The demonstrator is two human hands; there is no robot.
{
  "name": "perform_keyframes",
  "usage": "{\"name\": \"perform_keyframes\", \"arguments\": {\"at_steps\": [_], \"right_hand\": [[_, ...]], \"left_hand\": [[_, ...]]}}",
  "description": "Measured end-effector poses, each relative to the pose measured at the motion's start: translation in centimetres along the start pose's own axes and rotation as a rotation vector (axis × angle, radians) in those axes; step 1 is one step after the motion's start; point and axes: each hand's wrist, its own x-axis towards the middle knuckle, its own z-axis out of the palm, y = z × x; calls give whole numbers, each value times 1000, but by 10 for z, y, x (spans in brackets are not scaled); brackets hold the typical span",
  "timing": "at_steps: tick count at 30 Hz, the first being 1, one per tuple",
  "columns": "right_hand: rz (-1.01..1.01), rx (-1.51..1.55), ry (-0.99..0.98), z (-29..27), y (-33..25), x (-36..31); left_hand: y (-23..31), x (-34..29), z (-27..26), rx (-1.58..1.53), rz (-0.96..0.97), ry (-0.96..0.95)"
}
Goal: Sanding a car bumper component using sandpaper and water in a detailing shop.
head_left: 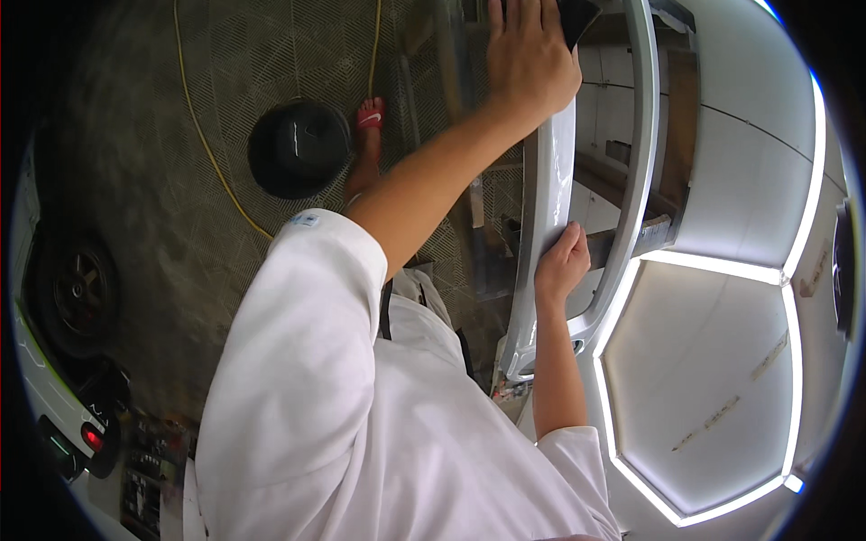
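Observation:
A long, glossy, pale curved panel (561, 162), looking like a car bumper, runs from the top edge down to the middle, with a wide opening along it. My left hand (534, 68) reaches across to its upper part, back of the hand showing. A black flat piece (577, 20) juts out beside and under that hand, its kind unclear; the fingertips are cut off by the frame edge. Lower down, my right hand (561, 261) grips the panel's edge, thumb uppermost and the other fingers largely hidden.
A black bucket (299, 149) stands on the patterned floor, next to a foot in a red sandal (369, 115) and a yellow hose or cord (194, 117). A wooden-and-metal stand (663, 230) is by the panel. A wheel (81, 287) shows far left; bright hexagonal lights (792, 361) fill the right.

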Motion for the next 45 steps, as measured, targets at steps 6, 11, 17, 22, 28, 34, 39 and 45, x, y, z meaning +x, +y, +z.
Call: {"name": "perform_keyframes", "arguments": {"at_steps": [6,11,17,22,28,34,39,45], "right_hand": [[8,13,-9,-2,20,3],[-37,7,-11,3,6,-2],[4,-45,7,-4,18,1],[-1,-36,-54,-2,5,0],[50,-51,-24,-6,16,-1],[0,-24,-41,-2,3,-3],[13,-77,-37,-6,14,-7],[43,-93,-57,-9,15,-7]], "left_hand": [[65,-158,-37,-266,-77,-365],[-21,52,15,-8,-5,164],[44,-75,-4,-78,-29,-256],[-15,63,15,-18,-84,105],[10,4,8,-68,-130,-75],[-21,84,8,3,-49,-90],[-3,41,-1,-89,-158,-163],[18,-42,-33,-170,-68,-408]]}}
